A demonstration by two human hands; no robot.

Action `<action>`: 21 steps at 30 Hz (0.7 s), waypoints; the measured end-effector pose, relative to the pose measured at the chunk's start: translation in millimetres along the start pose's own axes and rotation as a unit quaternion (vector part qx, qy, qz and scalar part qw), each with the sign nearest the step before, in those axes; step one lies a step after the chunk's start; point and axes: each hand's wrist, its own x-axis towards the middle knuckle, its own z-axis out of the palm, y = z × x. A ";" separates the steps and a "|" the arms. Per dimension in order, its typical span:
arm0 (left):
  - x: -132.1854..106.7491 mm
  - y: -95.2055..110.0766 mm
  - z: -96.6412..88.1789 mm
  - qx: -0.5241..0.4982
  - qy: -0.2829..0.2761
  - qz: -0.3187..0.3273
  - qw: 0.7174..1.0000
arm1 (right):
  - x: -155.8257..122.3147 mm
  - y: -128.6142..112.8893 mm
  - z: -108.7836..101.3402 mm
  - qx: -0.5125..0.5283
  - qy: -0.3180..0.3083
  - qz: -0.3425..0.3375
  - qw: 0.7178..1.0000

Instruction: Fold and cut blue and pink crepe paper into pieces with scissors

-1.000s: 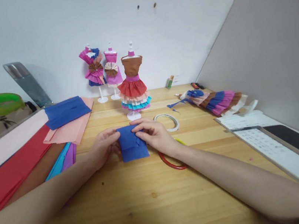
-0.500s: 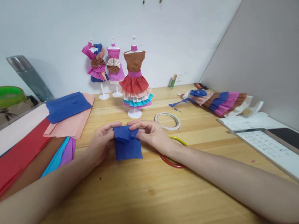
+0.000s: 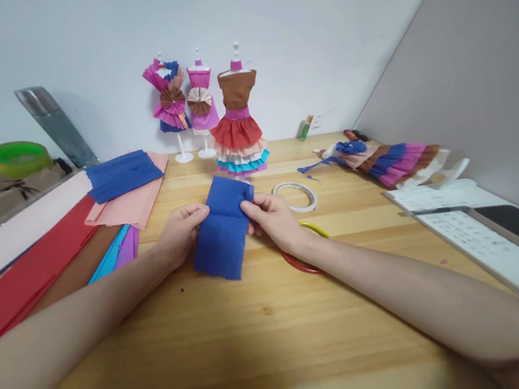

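Observation:
A piece of blue crepe paper (image 3: 223,229) is spread between my two hands, with a crease across its middle and a ragged lower edge. My left hand (image 3: 180,232) pinches its left edge near the crease. On the opposite edge, my right hand (image 3: 270,219) grips it with the thumb on top and the fingers behind. Beyond the paper stands a small mannequin in a brown top and tiered ruffled skirt (image 3: 237,129); the paper covers part of its base. A white tape roll (image 3: 312,199) and a red and yellow ring (image 3: 316,228) lie beside my right hand.
Folded crepe paper in red (image 3: 55,264), pink and other colours lies on the left. Two more dressed mannequins (image 3: 202,105) stand by the wall. A ruffled paper dress (image 3: 395,161) lies at right, near a white board (image 3: 462,242). A bottle (image 3: 54,127) leans behind the papers.
The blue paper has been unfolded from a small folded square into a longer, tilted strip. My hands have moved from its top edge to its two sides. The view has shifted slightly.

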 end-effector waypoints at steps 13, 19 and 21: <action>4.0 -4.0 1.0 0.001 0.032 0.058 0.998 | -2.3 0.6 -1.3 -0.005 -0.057 0.009 0.998; 4.3 -3.3 0.0 0.020 0.021 0.059 0.998 | -2.5 -3.1 0.3 -0.018 -0.043 0.010 0.999; 3.7 -2.9 -0.5 0.033 0.016 0.057 0.998 | -2.5 -3.2 -0.3 -0.006 -0.037 0.013 0.999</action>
